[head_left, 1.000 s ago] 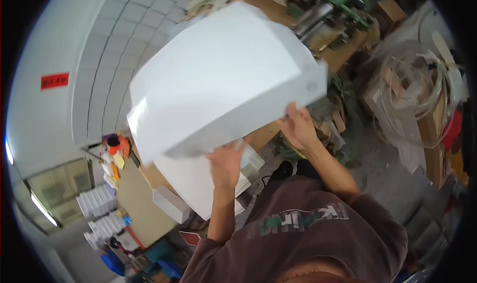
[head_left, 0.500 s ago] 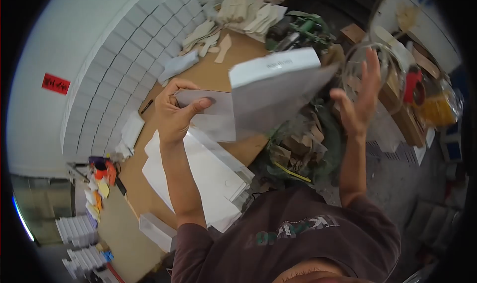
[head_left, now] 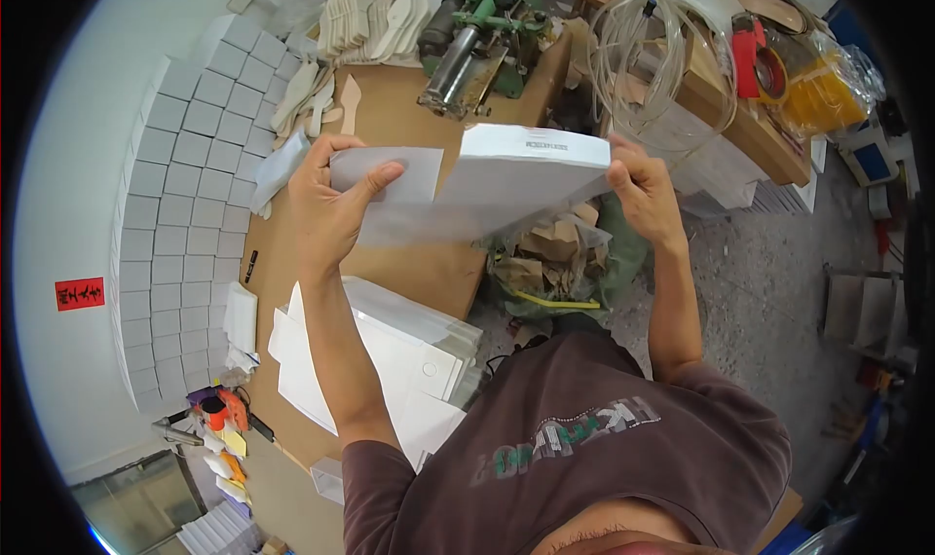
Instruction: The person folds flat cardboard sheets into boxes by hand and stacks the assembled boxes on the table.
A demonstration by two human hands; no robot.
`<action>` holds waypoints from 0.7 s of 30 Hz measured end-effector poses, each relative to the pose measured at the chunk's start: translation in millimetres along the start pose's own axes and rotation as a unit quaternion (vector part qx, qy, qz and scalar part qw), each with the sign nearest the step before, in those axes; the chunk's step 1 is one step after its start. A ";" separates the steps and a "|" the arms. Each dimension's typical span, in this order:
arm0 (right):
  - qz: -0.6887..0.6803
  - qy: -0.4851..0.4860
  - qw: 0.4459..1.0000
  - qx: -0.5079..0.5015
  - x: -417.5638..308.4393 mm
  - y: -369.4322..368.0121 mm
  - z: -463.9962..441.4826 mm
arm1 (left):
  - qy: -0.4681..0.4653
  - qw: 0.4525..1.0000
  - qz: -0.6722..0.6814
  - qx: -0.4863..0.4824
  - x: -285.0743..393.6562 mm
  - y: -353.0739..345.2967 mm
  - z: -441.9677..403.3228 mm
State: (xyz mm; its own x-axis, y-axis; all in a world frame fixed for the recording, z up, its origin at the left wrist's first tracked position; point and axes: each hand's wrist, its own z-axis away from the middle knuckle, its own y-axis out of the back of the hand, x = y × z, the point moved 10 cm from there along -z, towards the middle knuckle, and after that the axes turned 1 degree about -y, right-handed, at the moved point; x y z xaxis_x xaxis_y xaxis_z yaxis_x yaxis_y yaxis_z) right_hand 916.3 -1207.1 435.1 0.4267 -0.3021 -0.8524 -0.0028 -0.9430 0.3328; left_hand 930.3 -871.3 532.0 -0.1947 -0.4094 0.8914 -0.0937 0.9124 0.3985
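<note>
A partly folded white box with small print on its narrow edge is held up in front of me, above the brown table. My left hand pinches a grey-white flap at the box's left side, thumb on top. At the right end, my right hand grips the box's corner with its fingers closed. Flat white card sheets lie on the table below my left forearm. The underside of the box is blurred.
Many small white boxes are stacked along the wall. A green machine and pale shaped pieces occupy the far end. Beside the table is a bag of brown paper scraps; coiled clear tubing hangs at the right.
The large white sheet has been turned and folded into a box shape. My right hand, open and apart half a second ago, has come in and taken hold of the right end.
</note>
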 end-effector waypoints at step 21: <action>-0.181 -0.565 0.804 0.027 244.8 -123.0 77.5 | 0.180 0.975 -0.036 -0.127 -220.0 -124.8 -68.1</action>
State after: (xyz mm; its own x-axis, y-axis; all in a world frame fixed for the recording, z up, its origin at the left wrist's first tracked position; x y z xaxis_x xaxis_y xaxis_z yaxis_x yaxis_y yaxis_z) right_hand 951.0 -1175.8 154.2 -0.6860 0.0894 -0.7221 -0.1164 -0.9931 -0.0124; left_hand 1051.3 -894.8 300.8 0.1630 -0.4854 0.8590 0.1586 0.8722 0.4628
